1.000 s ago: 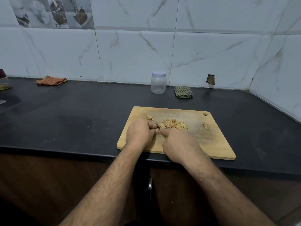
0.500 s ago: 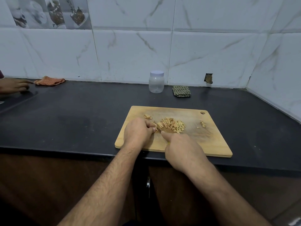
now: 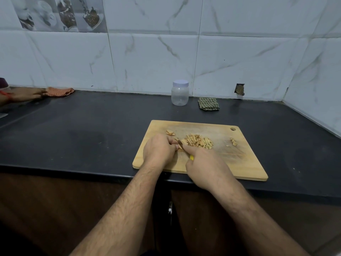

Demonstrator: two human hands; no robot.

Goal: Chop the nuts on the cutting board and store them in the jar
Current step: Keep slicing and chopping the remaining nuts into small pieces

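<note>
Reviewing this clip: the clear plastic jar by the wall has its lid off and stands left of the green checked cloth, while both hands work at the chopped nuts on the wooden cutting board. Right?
Not quite. In the head view the clear plastic jar has its pale lid on. The rest holds: it stands left of the green checked cloth, and the left hand and right hand work at the chopped nuts on the wooden cutting board.

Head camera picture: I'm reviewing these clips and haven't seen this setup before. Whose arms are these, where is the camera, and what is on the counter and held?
No machine here: a person wears the camera on their head, looking down at their own hands. The left hand steadies a nut on the wooden cutting board. The right hand grips a yellow-handled knife, beside the chopped nuts. Behind stand a lidded empty jar and a green cloth. Far left, another person's hand touches an orange cloth.
</note>
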